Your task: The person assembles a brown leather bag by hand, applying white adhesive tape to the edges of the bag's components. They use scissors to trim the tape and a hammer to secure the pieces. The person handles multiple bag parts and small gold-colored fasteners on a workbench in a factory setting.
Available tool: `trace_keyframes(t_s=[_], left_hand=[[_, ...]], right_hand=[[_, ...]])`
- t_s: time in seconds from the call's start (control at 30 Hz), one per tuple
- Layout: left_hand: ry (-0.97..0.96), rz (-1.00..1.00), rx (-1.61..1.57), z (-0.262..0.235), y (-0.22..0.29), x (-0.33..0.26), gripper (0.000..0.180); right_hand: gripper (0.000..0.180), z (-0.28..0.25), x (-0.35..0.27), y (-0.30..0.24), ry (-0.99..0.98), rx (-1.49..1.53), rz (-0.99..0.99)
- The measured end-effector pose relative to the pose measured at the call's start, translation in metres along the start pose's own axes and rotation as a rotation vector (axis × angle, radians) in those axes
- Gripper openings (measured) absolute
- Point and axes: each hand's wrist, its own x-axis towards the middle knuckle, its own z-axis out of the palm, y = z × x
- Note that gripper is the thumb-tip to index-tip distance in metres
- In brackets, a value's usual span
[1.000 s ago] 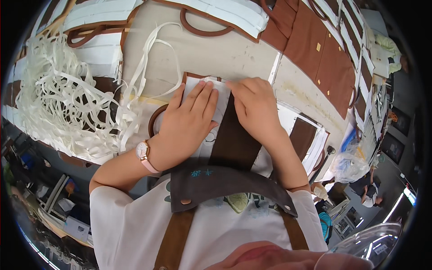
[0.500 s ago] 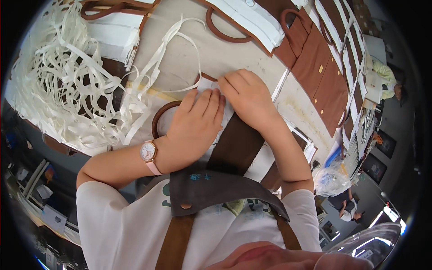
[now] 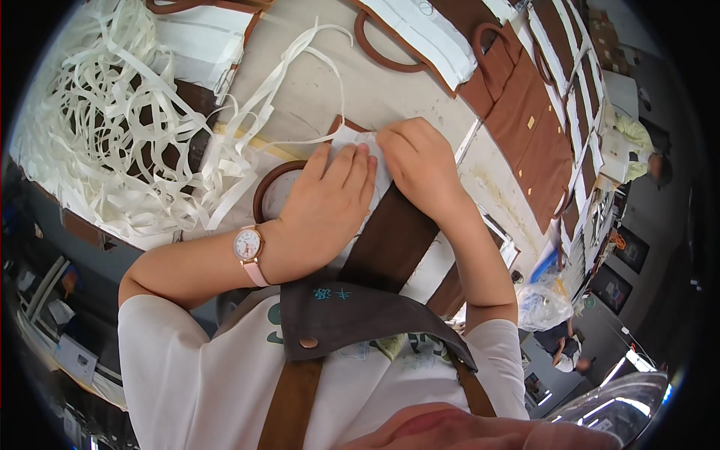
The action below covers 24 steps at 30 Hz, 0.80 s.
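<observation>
On the worktable, under both my hands, lies a bag panel (image 3: 394,232) of brown cloth with white backing. My left hand (image 3: 326,206), a watch (image 3: 247,244) on its wrist, rests with fingers stretched out on the white part. Close beside its fingertips, my right hand (image 3: 420,161) bends its fingers down onto the panel's far white end; its fingertips are partly hidden and seem to pinch the edge. A brown loop handle (image 3: 264,187) shows left of my left hand. One narrow white tape (image 3: 311,140) runs up to the panel's far end.
A big tangled heap of white tape (image 3: 142,127) covers the table's left side. Brown and white bag pieces (image 3: 420,34) with handles lie at the back, more brown panels (image 3: 525,142) at the right. A clear plastic bag (image 3: 544,304) sits right. Other people are at the far right.
Both hands stay on the panel in nearly the same pose. The right fingertips have shifted slightly right, leaving a little more of the white end showing. The view has shifted slightly.
</observation>
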Motion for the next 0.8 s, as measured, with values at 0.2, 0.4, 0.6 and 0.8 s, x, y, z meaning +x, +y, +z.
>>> trace_keyframes(t_s=[0.2, 0.4, 0.6, 0.8], left_hand=[[-0.020, 0.003, 0.024, -0.001, -0.001, -0.004, 0.068], [-0.032, 0.006, 0.017, -0.002, -0.001, -0.003, 0.068], [-0.075, 0.010, -0.025, -0.006, -0.003, 0.003, 0.067], [-0.053, 0.073, 0.088, 0.003, -0.006, 0.003, 0.060]], right_hand=[[0.023, -0.002, 0.011, -0.005, -0.089, -0.124, -0.138], [0.023, -0.002, 0.015, -0.006, -0.143, -0.147, -0.104], [0.020, -0.019, -0.020, -0.006, 0.207, -0.177, 0.228], [0.015, -0.065, -0.193, -0.037, 0.253, -0.432, 0.674]])
